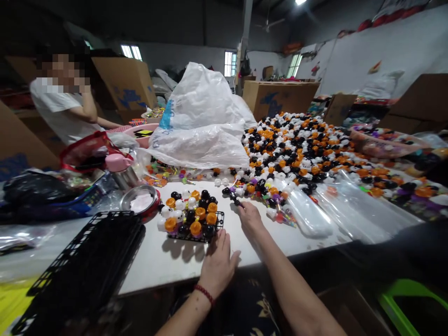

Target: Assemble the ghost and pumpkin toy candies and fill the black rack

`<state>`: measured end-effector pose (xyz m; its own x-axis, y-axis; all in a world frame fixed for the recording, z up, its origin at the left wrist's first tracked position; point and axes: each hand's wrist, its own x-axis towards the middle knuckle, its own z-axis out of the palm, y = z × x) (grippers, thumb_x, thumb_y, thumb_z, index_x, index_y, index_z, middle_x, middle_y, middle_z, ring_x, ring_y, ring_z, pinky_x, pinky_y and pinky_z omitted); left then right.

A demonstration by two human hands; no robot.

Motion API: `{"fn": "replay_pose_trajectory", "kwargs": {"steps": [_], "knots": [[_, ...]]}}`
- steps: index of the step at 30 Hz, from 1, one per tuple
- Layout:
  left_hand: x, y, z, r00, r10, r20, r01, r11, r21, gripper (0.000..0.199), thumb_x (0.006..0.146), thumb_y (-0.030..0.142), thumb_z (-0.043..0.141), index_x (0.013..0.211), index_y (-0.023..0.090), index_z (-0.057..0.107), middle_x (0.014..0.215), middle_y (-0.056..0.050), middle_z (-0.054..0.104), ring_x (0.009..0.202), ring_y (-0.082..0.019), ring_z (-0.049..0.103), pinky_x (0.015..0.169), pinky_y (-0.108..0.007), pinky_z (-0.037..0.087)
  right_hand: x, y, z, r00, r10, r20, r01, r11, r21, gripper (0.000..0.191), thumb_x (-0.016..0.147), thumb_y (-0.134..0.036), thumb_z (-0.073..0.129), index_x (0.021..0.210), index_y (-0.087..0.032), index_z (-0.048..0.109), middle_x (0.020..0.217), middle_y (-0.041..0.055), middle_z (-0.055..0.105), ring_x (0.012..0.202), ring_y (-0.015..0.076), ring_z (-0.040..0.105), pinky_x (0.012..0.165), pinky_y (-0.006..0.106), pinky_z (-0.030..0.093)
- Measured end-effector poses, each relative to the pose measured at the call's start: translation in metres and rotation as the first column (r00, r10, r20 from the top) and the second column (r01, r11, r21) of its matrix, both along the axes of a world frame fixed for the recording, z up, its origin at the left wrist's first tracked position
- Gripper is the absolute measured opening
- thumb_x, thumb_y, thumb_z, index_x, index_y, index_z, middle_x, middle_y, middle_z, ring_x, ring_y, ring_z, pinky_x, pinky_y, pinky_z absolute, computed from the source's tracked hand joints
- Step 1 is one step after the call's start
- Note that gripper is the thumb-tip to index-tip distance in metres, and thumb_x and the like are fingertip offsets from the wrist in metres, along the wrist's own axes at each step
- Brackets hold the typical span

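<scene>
My left hand [219, 261] lies with its fingers extended at the near right corner of a small black grid tray [220, 220]. Orange, black and white round pieces [196, 228] stand packed in that tray. To the right, my right hand [250, 218] has its fingers closed around the end of a dark stick-like piece [235, 198] with a black head. Beyond it, small coloured pieces [276, 198] are scattered on the white table [157, 266].
A large heap of orange, black and white pieces [290, 144] rises at the back right, beside a white sack [206, 107]. Clear plastic bags [308, 212] lie at right. Stacked black trays [91, 261], a pink-lidded flask [122, 170] and a metal bowl [154, 201] are left. A person [66, 102] is back left.
</scene>
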<state>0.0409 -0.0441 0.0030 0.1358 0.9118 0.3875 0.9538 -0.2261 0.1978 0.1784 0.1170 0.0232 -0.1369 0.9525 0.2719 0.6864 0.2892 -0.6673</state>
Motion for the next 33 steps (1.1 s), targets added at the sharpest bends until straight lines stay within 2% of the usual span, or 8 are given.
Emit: {"fn": "replay_pose_trajectory", "kwargs": {"steps": [3,8,13,16,20,26,30,33], "knots": [[0.000,0.000,-0.002,1.000,0.018,0.024,-0.018,0.999,0.031,0.046,0.097,0.039,0.045,0.136,0.014,0.048,0.145,-0.014,0.051,0.136,-0.027,0.046,0.101,-0.040,0.053,0.005,-0.032,-0.002,0.967,0.065,-0.246,-0.089,0.992,-0.088,0.026,0.091,-0.031,0.045,0.083,-0.018,0.066,0.075,0.0032,0.063,0.071,0.0166,0.054,0.066,0.028,0.038],[-0.003,-0.002,-0.008,0.998,-0.022,0.059,0.011,0.983,0.186,0.033,0.095,0.030,0.052,0.123,0.013,0.055,0.127,-0.016,0.063,0.120,-0.028,0.059,0.090,-0.039,0.057,0.007,-0.069,-0.005,0.885,0.044,-0.463,-0.184,0.948,-0.261,0.027,0.089,-0.041,0.049,0.084,-0.018,0.064,0.060,-0.0024,0.053,0.056,0.0126,0.047,0.054,0.025,0.035],[-0.004,-0.004,-0.005,0.994,-0.069,0.090,0.044,0.967,0.250,0.019,0.093,0.020,0.052,0.110,0.014,0.058,0.110,-0.013,0.068,0.106,-0.025,0.064,0.087,-0.037,0.056,0.000,-0.092,0.004,0.656,0.002,-0.755,-0.387,0.860,-0.333,0.034,0.071,-0.044,0.074,0.089,-0.017,0.064,0.067,-0.0042,0.056,0.054,0.0087,0.043,0.052,0.023,0.034],[-0.004,-0.004,-0.005,0.991,-0.094,0.096,0.065,0.961,0.270,0.017,0.093,0.017,0.050,0.108,0.015,0.058,0.107,-0.013,0.068,0.103,-0.024,0.065,0.084,-0.037,0.056,-0.003,-0.104,0.011,0.567,-0.045,-0.822,-0.465,0.806,-0.366,0.039,0.063,-0.041,0.082,0.089,-0.017,0.065,0.067,-0.0049,0.056,0.053,0.0070,0.042,0.050,0.022,0.033],[-0.007,-0.004,-0.007,0.986,-0.126,0.107,0.084,0.940,0.331,0.018,0.092,0.014,0.049,0.108,0.015,0.058,0.104,-0.012,0.068,0.104,-0.024,0.064,0.088,-0.039,0.054,-0.001,-0.116,0.017,0.507,-0.100,-0.856,-0.521,0.756,-0.397,0.040,0.063,-0.040,0.083,0.092,-0.018,0.067,0.074,-0.0016,0.064,0.052,0.0062,0.043,0.050,0.022,0.032],[-0.017,-0.018,-0.007,0.985,-0.091,0.144,0.040,0.944,0.326,0.020,0.091,0.014,0.051,0.110,0.013,0.059,0.106,-0.014,0.067,0.103,-0.025,0.061,0.093,-0.043,0.052,0.006,-0.122,0.012,0.490,-0.152,-0.858,-0.496,0.761,-0.418,0.046,0.066,-0.044,0.082,0.101,-0.019,0.066,0.089,0.0040,0.072,0.059,0.0080,0.049,0.059,0.024,0.037],[-0.023,-0.024,-0.008,0.987,-0.047,0.151,0.001,0.958,0.287,0.024,0.091,0.015,0.052,0.113,0.014,0.060,0.111,-0.015,0.065,0.106,-0.027,0.058,0.094,-0.046,0.052,-0.003,-0.117,0.008,0.571,-0.076,-0.818,-0.454,0.801,-0.391,0.041,0.066,-0.048,0.080,0.088,-0.017,0.065,0.078,0.0023,0.069,0.056,0.0082,0.045,0.058,0.025,0.036],[-0.022,-0.023,-0.009,0.990,-0.034,0.138,-0.007,0.959,0.283,0.024,0.091,0.015,0.052,0.113,0.013,0.061,0.113,-0.015,0.065,0.108,-0.028,0.058,0.095,-0.048,0.051,-0.017,-0.109,0.005,0.625,-0.057,-0.778,-0.426,0.811,-0.401,0.042,0.064,-0.047,0.080,0.089,-0.016,0.066,0.071,-0.0002,0.063,0.061,0.0111,0.051,0.063,0.027,0.042]]}}
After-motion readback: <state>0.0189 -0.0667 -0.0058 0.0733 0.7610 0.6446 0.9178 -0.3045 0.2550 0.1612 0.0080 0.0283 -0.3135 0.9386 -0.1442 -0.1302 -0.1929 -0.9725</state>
